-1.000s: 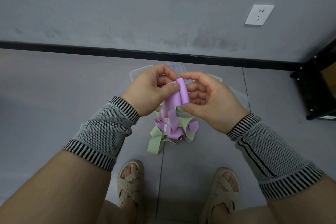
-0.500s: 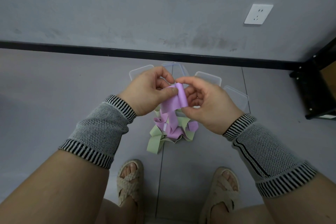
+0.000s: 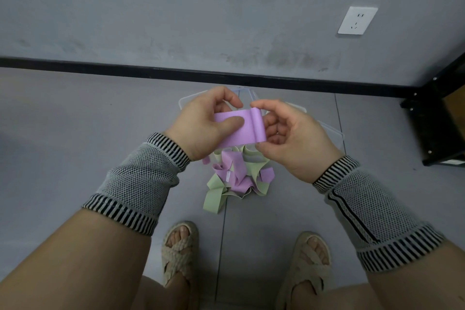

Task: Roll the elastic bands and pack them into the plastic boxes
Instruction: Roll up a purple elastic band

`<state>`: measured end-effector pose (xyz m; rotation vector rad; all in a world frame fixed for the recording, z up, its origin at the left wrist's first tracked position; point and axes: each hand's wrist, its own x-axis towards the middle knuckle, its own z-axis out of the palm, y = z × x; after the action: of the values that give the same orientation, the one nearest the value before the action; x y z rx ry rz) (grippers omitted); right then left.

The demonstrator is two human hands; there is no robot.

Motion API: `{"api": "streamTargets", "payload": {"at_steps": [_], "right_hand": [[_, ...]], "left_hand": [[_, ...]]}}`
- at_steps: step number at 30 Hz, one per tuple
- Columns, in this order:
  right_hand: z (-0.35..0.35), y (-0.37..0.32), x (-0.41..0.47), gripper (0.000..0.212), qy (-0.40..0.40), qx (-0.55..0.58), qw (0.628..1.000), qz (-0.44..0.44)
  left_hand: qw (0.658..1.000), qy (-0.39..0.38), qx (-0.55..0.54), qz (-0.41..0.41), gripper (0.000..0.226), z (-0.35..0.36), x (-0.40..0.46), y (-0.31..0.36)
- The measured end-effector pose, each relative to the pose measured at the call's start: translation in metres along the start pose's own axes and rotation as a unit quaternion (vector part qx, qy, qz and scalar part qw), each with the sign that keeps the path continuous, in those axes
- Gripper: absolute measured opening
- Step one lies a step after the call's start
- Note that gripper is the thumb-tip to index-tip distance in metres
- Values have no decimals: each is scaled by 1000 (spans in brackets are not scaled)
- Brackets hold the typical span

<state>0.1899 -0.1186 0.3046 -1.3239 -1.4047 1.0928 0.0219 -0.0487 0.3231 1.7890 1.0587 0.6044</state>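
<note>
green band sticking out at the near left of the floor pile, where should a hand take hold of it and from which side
Judging by its pose, take the green band at its free end nearest the feet, coming from the near left. That end lies flat on the floor, clear of the pile, while its far part is tangled under purple bands. A thumb-and-fingers pinch should draw it out.

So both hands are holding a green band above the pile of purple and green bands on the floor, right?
Not quite: the band held by the left hand and right hand is purple, not green, as the head view shows. It is held above the pile of purple and green bands on the floor.
</note>
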Motion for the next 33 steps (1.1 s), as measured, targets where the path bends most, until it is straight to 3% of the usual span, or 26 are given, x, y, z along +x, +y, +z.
{"api": "streamTargets", "payload": {"at_steps": [4, 12, 22, 33], "right_hand": [[2, 1, 0, 65, 2, -29, 1000, -6], [5, 4, 0, 65, 21, -111, 993, -33], [6, 0, 0, 64, 21, -20, 999, -14], [3, -3, -2, 59, -20, 22, 999, 23]], "left_hand": [[997, 44, 42, 50, 20, 6, -1, 2], [992, 96, 63, 47, 21, 13, 0, 4], [998, 51, -22, 4, 13, 5, 1, 1], [999, 26, -25, -10, 17, 5, -1, 2]]}}
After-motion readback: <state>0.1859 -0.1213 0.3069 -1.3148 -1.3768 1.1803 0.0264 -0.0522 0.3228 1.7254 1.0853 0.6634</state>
